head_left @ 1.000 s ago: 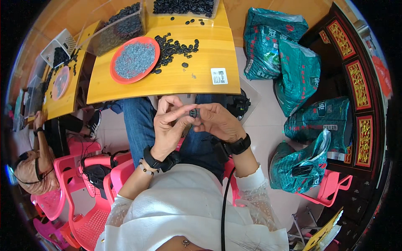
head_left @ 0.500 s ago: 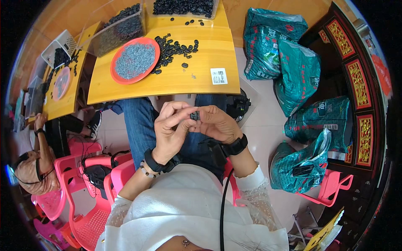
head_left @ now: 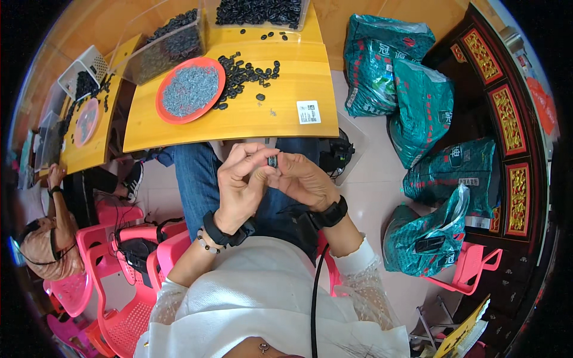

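A small black plastic piece (head_left: 273, 161) sits between the fingertips of both my hands, above my lap and just short of the table edge. My left hand (head_left: 237, 182) pinches it from the left with thumb and forefinger. From the other side, my right hand (head_left: 307, 179) grips it with closed fingers, which cover much of it. Beyond the hands, a red plate (head_left: 160, 107) on the yellow table (head_left: 239, 125) is heaped with small grey metal pins or screws (head_left: 191, 90). Loose black oval pieces (head_left: 248, 76) lie scattered to its right.
Clear bins of black pieces (head_left: 179, 42) stand at the table's far side. A white label (head_left: 308, 112) lies near the right corner. Teal sacks (head_left: 421, 113) line the right. At left, another person (head_left: 54, 238) sits by a second table, near pink chairs (head_left: 125, 310).
The black piece has turned slightly between my fingertips, and a lighter, shiny face shows now. Both hands keep their pinch. The whole view has shifted a little.
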`<state>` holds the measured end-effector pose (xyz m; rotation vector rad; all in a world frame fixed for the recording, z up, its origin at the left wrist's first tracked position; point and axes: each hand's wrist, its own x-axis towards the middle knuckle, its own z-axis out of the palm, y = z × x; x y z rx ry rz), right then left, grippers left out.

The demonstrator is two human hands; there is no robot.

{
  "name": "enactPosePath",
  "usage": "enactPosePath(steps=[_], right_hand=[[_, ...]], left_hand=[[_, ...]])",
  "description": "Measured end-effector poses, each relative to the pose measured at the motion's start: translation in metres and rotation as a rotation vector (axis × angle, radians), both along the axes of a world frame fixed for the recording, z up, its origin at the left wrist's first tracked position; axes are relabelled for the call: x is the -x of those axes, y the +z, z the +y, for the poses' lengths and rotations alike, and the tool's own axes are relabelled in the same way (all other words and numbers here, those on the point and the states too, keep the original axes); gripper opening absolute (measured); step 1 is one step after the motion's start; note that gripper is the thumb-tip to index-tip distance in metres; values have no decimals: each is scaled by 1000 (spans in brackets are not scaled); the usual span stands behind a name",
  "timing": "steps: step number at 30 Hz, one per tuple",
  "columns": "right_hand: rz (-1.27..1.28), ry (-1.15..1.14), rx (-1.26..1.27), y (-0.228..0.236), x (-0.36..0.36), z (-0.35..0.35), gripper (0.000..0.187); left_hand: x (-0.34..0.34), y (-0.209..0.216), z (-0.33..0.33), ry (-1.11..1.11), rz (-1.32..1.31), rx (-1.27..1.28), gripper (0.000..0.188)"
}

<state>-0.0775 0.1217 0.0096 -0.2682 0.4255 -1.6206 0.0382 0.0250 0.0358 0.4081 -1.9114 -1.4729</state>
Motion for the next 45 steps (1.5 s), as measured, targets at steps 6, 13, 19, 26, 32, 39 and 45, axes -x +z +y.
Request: enactPosePath(steps=[6, 13, 19, 26, 32, 39, 45], right_hand=[[101, -3, -120, 8, 5, 1, 33], [748, -230, -350, 43, 7, -8, 35], [1053, -199, -394, 62, 3, -38, 25], [1219, -138, -336, 76, 8, -73, 21], [1058, -126, -453, 92, 37, -121, 19], [661, -74, -286, 114, 91, -257, 27], [638, -235, -212, 138, 77, -337, 44]], left_hand=[[-2, -4, -7, 67, 34, -39, 30], [-9, 4, -26, 127, 50, 4, 30], [-11, 1, -40, 151, 77, -12, 29], [-8, -7, -60, 160, 95, 6, 32], [-1, -17, -77, 137, 247, -419, 41], [10, -48, -91, 270, 280, -816, 38], [3, -59, -99, 364, 289, -824, 34]])
